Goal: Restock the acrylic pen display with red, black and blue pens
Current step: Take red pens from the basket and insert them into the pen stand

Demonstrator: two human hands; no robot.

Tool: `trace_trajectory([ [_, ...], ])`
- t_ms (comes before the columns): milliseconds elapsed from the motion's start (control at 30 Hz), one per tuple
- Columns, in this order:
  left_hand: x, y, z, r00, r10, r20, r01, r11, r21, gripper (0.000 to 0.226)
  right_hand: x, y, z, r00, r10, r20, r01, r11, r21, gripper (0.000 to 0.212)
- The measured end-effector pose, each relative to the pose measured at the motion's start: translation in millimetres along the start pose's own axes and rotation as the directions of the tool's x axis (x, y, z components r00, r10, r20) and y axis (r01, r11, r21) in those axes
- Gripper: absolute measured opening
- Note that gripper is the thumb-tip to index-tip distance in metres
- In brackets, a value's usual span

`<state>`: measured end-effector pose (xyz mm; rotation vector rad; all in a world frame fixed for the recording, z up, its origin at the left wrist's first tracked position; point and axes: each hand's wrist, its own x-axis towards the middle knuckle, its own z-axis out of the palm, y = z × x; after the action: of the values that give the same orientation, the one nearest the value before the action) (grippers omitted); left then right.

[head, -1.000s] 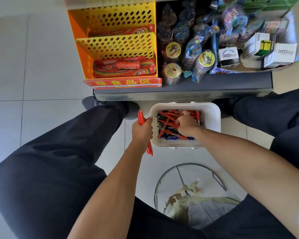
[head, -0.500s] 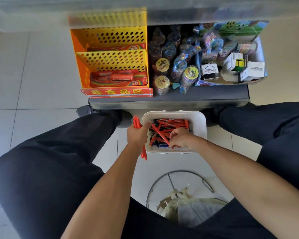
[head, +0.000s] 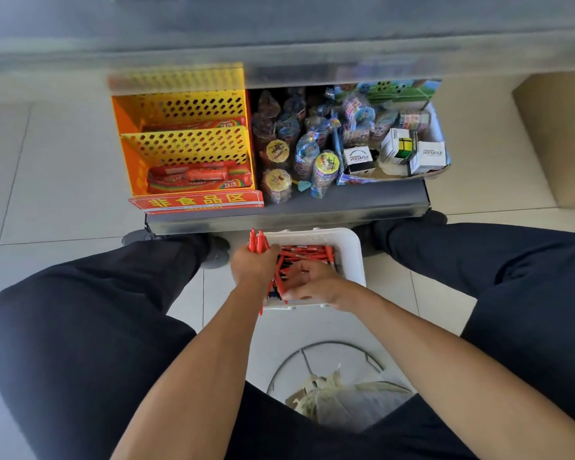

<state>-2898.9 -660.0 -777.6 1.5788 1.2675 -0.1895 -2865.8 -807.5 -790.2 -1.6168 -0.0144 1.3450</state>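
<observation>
A white plastic basket (head: 349, 254) sits on the floor between my feet and holds several loose red, black and blue pens (head: 307, 251). My left hand (head: 251, 268) grips a bundle of red pens (head: 257, 242) at the basket's left rim, their ends sticking up past my fingers. My right hand (head: 312, 283) is down in the basket with its fingers curled on a red pen (head: 281, 287) that slants toward my left hand. No acrylic pen display is in view.
A low grey shelf (head: 312, 200) stands just beyond the basket. It carries an orange perforated rack (head: 186, 144) with candy, wrapped toys (head: 299, 154) and small boxes (head: 409, 154). A round wire frame (head: 326, 346) with crumpled wrapping lies under my arms. My legs flank the basket.
The view has tilted up, so shelf and basket sit lower in frame. My right hand drew back toward the basket's near side with a red pen. My left hand still grips its bundle.
</observation>
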Motion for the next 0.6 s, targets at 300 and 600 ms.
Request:
trace_trajectory([
  [300,18,-10,-3,1.000,-0.002,0.005,0.002,0.999,-0.047,0.011,27,22,-19,0.980,0.151,-0.132,-0.200,0.767,-0.610,0.028],
  [600,27,-33,-13,0.997,-0.049,0.060,0.054,0.995,-0.087,0.014,73,33,-16,0.994,-0.004,-0.109,-0.098,0.418,-0.903,0.040],
])
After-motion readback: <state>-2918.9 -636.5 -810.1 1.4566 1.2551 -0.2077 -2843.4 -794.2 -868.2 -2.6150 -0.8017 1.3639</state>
